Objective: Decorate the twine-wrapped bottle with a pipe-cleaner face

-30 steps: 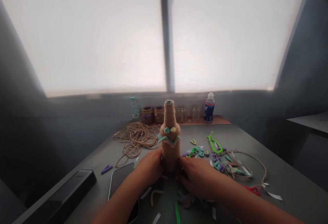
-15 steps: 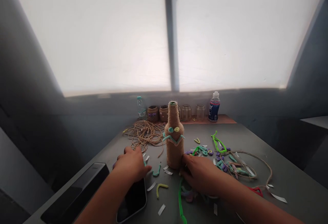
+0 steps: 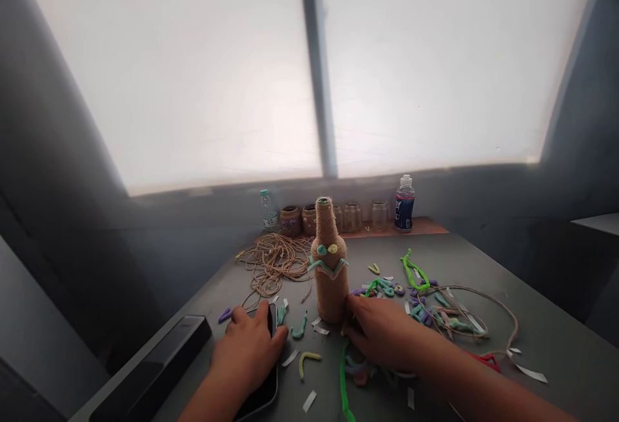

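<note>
A bottle wrapped in jute twine [image 3: 332,293] stands upright mid-table, with a teal and a yellow fuzzy dot and a zigzag band of pipe cleaner on its front. Against its lower right side rests my right hand [image 3: 380,328], fingers curled in a pinch; what lies between them is hidden. A green pipe cleaner [image 3: 344,377] runs down from under those fingertips. My left hand [image 3: 249,345] lies over a black phone [image 3: 264,396], fingers spread and holding nothing. Short teal [image 3: 300,326] and yellow [image 3: 307,361] pipe cleaner pieces lie between the hands.
A tangle of twine [image 3: 278,264] lies left behind the bottle. Pipe cleaner scraps [image 3: 423,312] and paper strips spread to the right. A long black box [image 3: 159,364] sits at the left edge. Along the back stand glass jars [image 3: 380,216] and two plastic bottles, one dark-labelled [image 3: 405,206].
My left hand has come down and back onto the phone, uncovering a purple pipe cleaner piece. My right hand stays by the bottle's base. The whole view has tilted slightly.
</note>
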{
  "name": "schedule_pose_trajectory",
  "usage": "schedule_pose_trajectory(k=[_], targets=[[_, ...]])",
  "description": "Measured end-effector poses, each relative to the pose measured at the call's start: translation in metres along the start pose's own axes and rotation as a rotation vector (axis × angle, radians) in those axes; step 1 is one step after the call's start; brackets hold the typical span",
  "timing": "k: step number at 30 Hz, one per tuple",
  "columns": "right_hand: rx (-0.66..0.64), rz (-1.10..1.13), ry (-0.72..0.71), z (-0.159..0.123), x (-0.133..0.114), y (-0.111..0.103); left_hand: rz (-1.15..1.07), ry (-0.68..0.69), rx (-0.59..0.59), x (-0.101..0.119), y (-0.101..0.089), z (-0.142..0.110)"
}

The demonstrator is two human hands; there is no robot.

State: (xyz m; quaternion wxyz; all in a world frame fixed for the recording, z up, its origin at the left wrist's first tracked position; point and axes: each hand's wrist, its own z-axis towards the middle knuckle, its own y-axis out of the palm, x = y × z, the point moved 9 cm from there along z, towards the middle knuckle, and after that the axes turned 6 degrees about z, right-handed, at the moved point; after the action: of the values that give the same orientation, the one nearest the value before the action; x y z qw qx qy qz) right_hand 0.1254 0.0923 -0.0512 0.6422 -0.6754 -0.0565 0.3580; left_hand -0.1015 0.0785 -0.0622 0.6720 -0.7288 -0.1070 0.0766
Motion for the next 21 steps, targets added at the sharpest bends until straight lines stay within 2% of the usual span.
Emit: schedule_pose_trajectory(k=[3, 8, 11, 17, 21], targets=[[-0.004, 0.009, 0.005, 0.000, 0.000, 0.000, -0.085, 0.037, -0.041, -0.013, 0.000, 0.006], [-0.014, 0.004, 0.007, -0.001, -0.001, 0.000, -0.312, 0.119, -0.191, -0.049, -0.005, 0.022], [-0.022, -0.005, 0.014, -0.001, -0.001, 0.000, -0.399, 0.155, -0.262, -0.063, -0.004, 0.024], [-0.042, 0.000, 0.022, 0.000, 0.001, 0.003, -0.477, 0.166, -0.407, -0.064, 0.009, 0.013], [-0.047, 0.002, 0.038, 0.001, 0.004, 0.005, -0.450, 0.169, -0.431, -0.061, 0.009, 0.011]])
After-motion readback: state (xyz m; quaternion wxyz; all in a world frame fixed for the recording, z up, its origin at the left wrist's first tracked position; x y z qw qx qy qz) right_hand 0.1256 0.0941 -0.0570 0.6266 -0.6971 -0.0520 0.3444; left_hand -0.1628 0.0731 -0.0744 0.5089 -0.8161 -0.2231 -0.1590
